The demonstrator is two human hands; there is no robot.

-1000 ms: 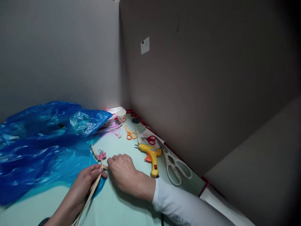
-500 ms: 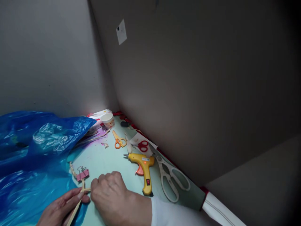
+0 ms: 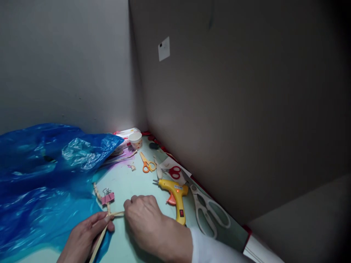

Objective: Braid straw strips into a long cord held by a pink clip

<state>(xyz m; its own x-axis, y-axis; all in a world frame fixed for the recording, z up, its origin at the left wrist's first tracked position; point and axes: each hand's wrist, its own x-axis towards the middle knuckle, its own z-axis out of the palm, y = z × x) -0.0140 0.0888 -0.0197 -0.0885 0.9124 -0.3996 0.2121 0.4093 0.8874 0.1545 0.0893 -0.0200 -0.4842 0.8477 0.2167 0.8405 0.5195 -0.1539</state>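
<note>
A pale, flat strip [image 3: 118, 214], perhaps raffia or straw, runs between my hands. Above it a pink binder clip [image 3: 108, 198] grips a braided length [image 3: 96, 191] of the same pale material. My left hand [image 3: 87, 235] pinches the strands just below the clip, and another strand [image 3: 98, 243] trails down under its thumb. To the right, my right hand [image 3: 145, 221] is closed in a fist on the sideways strip; its fingertips are hidden from view. A yellow hot glue gun [image 3: 175, 191] with a lit orange light lies right of that hand.
A blue plastic bag [image 3: 49, 171] covers the left side. Toward the wall lie orange scissors [image 3: 148, 165], red-handled scissors [image 3: 174, 172] and large white-handled scissors [image 3: 208, 212]. A paper cup [image 3: 135, 140] stands in the back corner. Walls rise behind and to the right.
The view has shifted, so the scene sits further right. My right hand has drawn away from my left, and more of the strip shows between them. Both grips are kept.
</note>
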